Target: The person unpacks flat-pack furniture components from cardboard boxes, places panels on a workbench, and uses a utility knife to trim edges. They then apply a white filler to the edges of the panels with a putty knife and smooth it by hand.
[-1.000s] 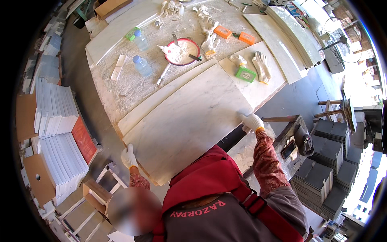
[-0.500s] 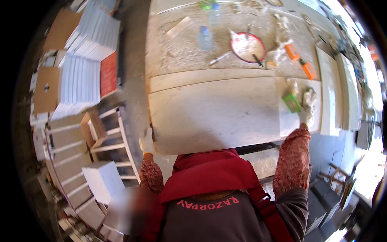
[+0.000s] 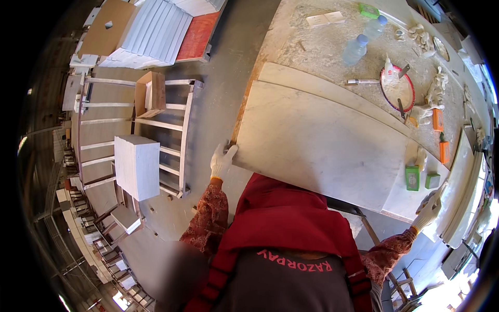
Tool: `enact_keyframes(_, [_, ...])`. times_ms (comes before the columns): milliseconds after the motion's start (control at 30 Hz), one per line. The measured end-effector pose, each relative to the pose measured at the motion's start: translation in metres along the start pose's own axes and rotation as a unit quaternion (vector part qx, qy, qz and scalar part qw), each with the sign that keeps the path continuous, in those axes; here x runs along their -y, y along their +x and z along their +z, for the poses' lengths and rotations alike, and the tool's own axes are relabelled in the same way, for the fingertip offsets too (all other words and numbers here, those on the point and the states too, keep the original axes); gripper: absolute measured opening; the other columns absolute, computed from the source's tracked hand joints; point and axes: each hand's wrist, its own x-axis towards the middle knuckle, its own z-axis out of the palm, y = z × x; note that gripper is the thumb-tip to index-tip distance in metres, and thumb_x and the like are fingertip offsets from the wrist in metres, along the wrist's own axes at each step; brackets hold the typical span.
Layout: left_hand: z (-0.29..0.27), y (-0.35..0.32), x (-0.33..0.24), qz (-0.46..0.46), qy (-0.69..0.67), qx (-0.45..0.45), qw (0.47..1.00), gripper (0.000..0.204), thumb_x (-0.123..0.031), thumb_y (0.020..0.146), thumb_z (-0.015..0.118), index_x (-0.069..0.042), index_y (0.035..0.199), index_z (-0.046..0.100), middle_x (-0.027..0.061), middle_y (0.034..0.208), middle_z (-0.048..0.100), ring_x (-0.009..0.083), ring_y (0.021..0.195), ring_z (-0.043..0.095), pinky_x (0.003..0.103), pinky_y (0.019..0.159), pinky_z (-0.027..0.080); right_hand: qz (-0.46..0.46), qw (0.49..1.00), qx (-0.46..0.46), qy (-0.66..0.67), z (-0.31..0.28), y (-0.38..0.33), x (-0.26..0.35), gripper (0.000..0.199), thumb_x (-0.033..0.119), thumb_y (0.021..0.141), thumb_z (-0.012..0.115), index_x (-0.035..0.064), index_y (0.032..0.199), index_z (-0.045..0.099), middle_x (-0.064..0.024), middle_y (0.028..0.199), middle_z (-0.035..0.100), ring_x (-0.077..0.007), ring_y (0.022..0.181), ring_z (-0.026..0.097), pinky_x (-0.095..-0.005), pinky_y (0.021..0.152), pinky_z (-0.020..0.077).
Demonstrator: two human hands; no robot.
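A broad white, grey-veined stone slab (image 3: 322, 135) lies along the near edge of the worktable. At its near left corner is my left hand (image 3: 222, 162) in a white glove, fingers apart, thumb against the corner. My right hand (image 3: 429, 210), also gloved, is beyond the slab's right end, fingers bent round a dark grey patch that I cannot make out. Close to it, on a smaller stone piece at the slab's right, are a green block (image 3: 412, 178) with a greyish face and a smaller green block (image 3: 432, 181). Behind the slab runs a narrow stone strip (image 3: 312, 86).
Farther back on the dusty table (image 3: 312, 47) stand a red-rimmed bowl (image 3: 397, 96) with tools, two plastic bottles (image 3: 355, 50) and orange blocks (image 3: 437, 119). Long stone strips (image 3: 462, 187) lean at the right. Leftward are a metal rack (image 3: 182, 135) and a white stack (image 3: 136, 166).
The view has swung, so the table appears turned and shifted right. My right hand has moved off the stone piece to beyond its edge. A second green block now shows.
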Motion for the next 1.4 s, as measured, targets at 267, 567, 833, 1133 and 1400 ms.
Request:
enact_keyframes(267, [-0.004,0.050,-0.028,0.078,0.032,0.068,0.994,0.075,-0.056,0.082,0.070,-0.007,0.138,0.059,0.0159,0.120,0.070,0.0270,0.112,0.067,0.038,0.098,0.049,-0.486,0.827,0.238,-0.152,0.160,-0.220,0.120,0.067,0.026,0.086,0.069,0.0170,0.149,0.048,-0.0126,0.164,0.030,-0.0388,0.151,0.025,-0.0583,0.123,0.0139])
enact_keyframes(567, [-0.008,0.087,-0.057,0.078,-0.020,0.212,0.974,0.080,-0.056,0.078,0.073,-0.005,0.138,0.056,0.0134,0.117,0.071,0.0243,0.107,0.067,0.035,0.097,0.048,-0.292,0.917,0.014,-0.272,0.233,-0.098,0.074,0.069,0.054,0.096,0.051,0.0223,0.156,0.037,-0.0136,0.168,0.019,-0.0376,0.153,0.017,-0.0657,0.117,0.0165])
enact_keyframes(833, [0.012,0.144,-0.073,0.089,-0.235,0.309,0.917,0.068,-0.053,0.098,0.055,-0.004,0.143,0.050,0.0129,0.131,0.063,0.0222,0.121,0.057,0.034,0.103,0.043,-0.536,0.801,0.232,-0.132,0.279,-0.414,0.241,0.066,0.043,0.092,0.064,0.0228,0.152,0.044,-0.0121,0.163,0.030,-0.0354,0.154,0.016,-0.0653,0.120,0.0157])
enact_keyframes(1133, [0.076,0.182,-0.057,0.328,0.098,-0.088,0.935,0.070,-0.067,0.098,0.038,-0.011,0.137,0.050,0.0164,0.101,0.071,0.0369,0.085,0.071,0.050,0.072,0.057,-0.532,0.774,0.252,-0.232,0.209,-0.369,0.172,0.066,0.029,0.089,0.063,0.0212,0.152,0.043,-0.0118,0.164,0.030,-0.0357,0.153,0.020,-0.0675,0.118,0.0157])
enact_keyframes(1400, [0.081,0.163,-0.086,0.316,0.076,0.023,0.945,0.075,-0.067,0.100,0.033,-0.007,0.145,0.041,0.0237,0.124,0.065,0.0438,0.105,0.066,0.053,0.086,0.053,-0.040,0.931,-0.074,-0.356,0.213,-0.246,0.063,0.069,0.064,0.099,0.034,0.0246,0.156,0.034,-0.0170,0.165,0.023,-0.0399,0.151,0.020,-0.0625,0.113,0.0227])
